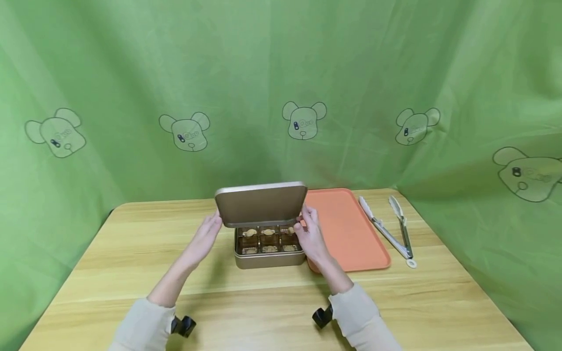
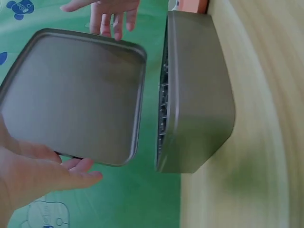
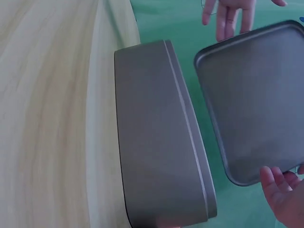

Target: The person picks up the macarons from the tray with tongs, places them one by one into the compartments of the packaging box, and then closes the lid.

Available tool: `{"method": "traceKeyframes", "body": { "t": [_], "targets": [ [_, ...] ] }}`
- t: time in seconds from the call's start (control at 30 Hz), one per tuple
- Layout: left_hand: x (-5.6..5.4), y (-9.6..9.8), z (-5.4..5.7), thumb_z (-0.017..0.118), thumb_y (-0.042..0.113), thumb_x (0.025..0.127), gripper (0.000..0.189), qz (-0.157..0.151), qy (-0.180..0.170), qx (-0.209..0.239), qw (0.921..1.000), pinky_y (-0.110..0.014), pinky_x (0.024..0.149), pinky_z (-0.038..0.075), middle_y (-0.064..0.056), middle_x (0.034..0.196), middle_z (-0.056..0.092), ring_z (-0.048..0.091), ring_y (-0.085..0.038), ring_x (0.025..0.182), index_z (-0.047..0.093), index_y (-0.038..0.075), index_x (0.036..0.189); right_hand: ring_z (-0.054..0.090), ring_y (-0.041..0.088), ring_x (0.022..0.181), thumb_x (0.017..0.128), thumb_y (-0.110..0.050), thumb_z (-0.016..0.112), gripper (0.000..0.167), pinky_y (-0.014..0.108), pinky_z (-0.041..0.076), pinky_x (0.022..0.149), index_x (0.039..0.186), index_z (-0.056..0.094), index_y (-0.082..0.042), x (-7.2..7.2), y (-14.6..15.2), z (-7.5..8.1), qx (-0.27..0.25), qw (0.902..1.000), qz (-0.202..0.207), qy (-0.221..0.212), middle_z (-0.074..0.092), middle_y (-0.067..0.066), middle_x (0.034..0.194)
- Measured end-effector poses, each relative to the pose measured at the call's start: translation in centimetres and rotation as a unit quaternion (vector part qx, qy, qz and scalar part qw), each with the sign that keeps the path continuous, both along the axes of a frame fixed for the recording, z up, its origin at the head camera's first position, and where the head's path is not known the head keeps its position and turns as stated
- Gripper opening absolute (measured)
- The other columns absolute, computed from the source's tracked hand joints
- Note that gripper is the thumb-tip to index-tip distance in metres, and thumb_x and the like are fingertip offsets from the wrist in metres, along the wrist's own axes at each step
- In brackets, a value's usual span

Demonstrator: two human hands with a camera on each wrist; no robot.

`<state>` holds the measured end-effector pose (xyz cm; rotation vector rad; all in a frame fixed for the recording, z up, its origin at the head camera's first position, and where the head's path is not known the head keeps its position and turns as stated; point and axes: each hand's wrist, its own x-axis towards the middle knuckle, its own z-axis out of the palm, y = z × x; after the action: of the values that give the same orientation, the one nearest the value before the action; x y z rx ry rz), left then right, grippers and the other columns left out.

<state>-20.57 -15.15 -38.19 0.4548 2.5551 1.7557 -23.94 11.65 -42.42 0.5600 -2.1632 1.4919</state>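
Observation:
Both hands hold up the lid [image 1: 262, 204] of a bronze-coloured metal tin [image 1: 269, 262], its plain inner face tilted toward me. My left hand [image 1: 204, 241] grips the lid's left short side, fingers along the edge. At the opposite short side is my right hand [image 1: 312, 238], with fingertips [image 3: 268, 179] over the rim in the right wrist view. A gap separates the lid [image 2: 78, 97] from the tin [image 2: 202, 95] in the left wrist view. Inside the tin, a brown divided insert [image 1: 269, 240] has small beige pieces in its compartments.
An orange tray [image 1: 344, 229] lies right of the tin, its left edge close to the tin's side. Farther right, metal tongs [image 1: 391, 239] lie spread on the wooden table [image 1: 145, 243]. A green curtain [image 1: 246, 73] with bear-head prints hangs behind the table.

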Motion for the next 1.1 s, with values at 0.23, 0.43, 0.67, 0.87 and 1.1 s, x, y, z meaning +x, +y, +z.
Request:
{"method": "traceKeyframes", "body": {
  "t": [0.23, 0.43, 0.67, 0.87, 1.1],
  "targets": [
    [-0.1, -0.2, -0.6, 0.014, 0.046, 0.098, 0.07, 0.006, -0.037, 0.05, 0.9981, -0.053, 0.111, 0.01, -0.028, 0.147, 0.015, 0.012, -0.04, 0.136, 0.012, -0.008, 0.142, 0.048, 0.034, 0.094, 0.075, -0.078, 0.018, 0.106, 0.03, 0.048, 0.07, 0.136, 0.036, 0.006, 0.3, 0.7, 0.2, 0.016, 0.9989, 0.038, -0.023, 0.044, 0.027, 0.119],
    [-0.1, -0.4, -1.2, 0.015, 0.056, 0.094, 0.078, 0.006, -0.042, 0.059, 0.9973, -0.057, 0.109, -0.001, -0.023, 0.15, 0.001, 0.0, -0.039, 0.137, 0.002, -0.001, 0.145, 0.045, 0.041, 0.101, 0.073, -0.08, 0.011, 0.108, 0.049, 0.048, 0.073, 0.134, 0.038, 0.005, 0.3, 1.2, 0.1, 0.004, 0.9928, 0.095, -0.072, 0.044, 0.027, 0.123],
    [-0.5, -0.7, -1.9, 0.025, 0.068, 0.087, 0.091, -0.021, -0.001, 0.066, 0.9976, -0.065, 0.105, 0.004, -0.025, 0.15, 0.005, 0.004, -0.044, 0.136, 0.008, 0.0, 0.144, 0.042, 0.039, 0.111, 0.072, -0.081, 0.006, 0.111, 0.046, 0.044, 0.085, 0.139, 0.028, 0.005, 0.7, 2.0, 0.4, -0.004, 0.9806, 0.139, -0.138, 0.04, 0.026, 0.131],
    [-0.8, -0.8, -2.5, 0.04, 0.064, 0.085, 0.091, -0.061, 0.006, 0.094, 0.9937, -0.064, 0.105, 0.01, -0.028, 0.146, 0.018, 0.015, -0.043, 0.134, 0.013, -0.002, 0.142, 0.031, 0.039, 0.127, 0.077, -0.078, 0.012, 0.106, 0.055, 0.039, 0.092, 0.14, 0.024, 0.007, 0.6, 2.7, 0.6, 0.004, 0.9746, 0.158, -0.159, 0.022, 0.025, 0.146],
    [-1.2, -1.4, -3.3, 0.048, 0.056, 0.086, 0.088, -0.089, 0.013, 0.072, 0.9933, -0.066, 0.104, 0.008, -0.024, 0.147, 0.012, 0.008, -0.043, 0.134, 0.013, 0.001, 0.145, 0.034, 0.041, 0.117, 0.081, -0.073, 0.024, 0.101, 0.058, 0.032, 0.098, 0.141, 0.018, 0.007, 0.4, 4.0, 0.2, 0.034, 0.9749, 0.17, -0.139, 0.014, 0.027, 0.148]
  ]
}}
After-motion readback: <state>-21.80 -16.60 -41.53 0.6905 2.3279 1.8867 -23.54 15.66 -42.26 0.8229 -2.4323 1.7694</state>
